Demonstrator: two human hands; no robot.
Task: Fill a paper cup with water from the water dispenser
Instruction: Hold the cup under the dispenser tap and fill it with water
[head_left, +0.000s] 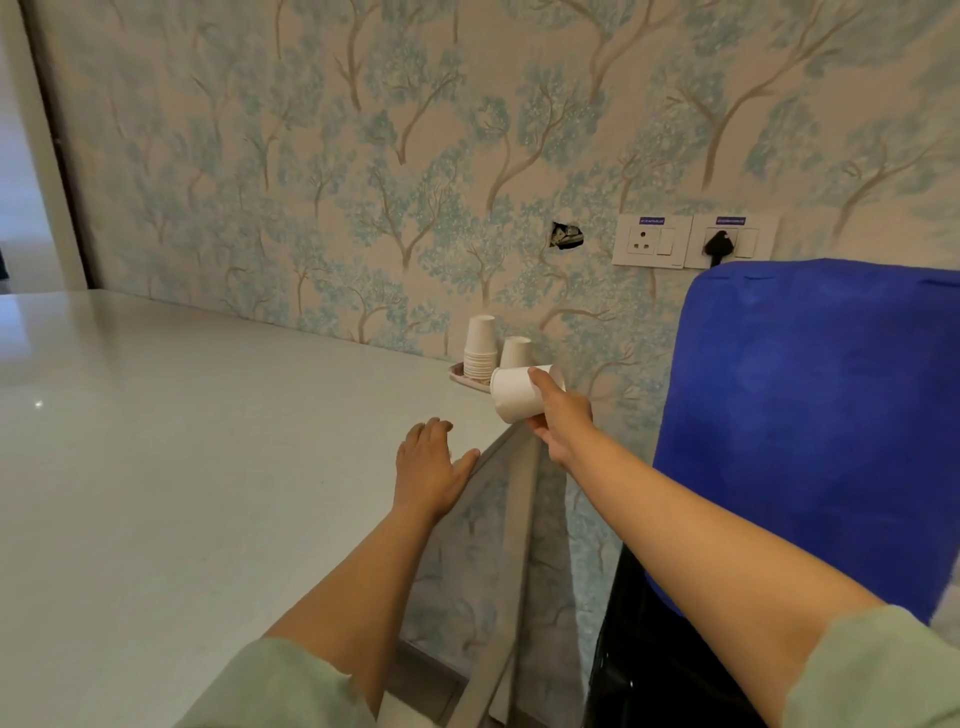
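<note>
My right hand (562, 420) grips a white paper cup (514, 394), tilted on its side above the counter's far right corner. Just behind it a stack of upturned paper cups (479, 347) and a single upturned cup (516, 352) stand on a small tray (458, 372) against the wall. My left hand (428, 469) lies flat on the pale countertop (182, 441), fingers spread, near its right edge. The water dispenser stands at the right: a blue covered bottle (810, 415) on top of a black body (654, 665). Its taps are out of sight.
Patterned wallpaper covers the back wall, with two switch sockets (693, 241) above the dispenser, one holding a black plug. A narrow gap separates the counter's right edge from the dispenser. A doorway opens at the far left.
</note>
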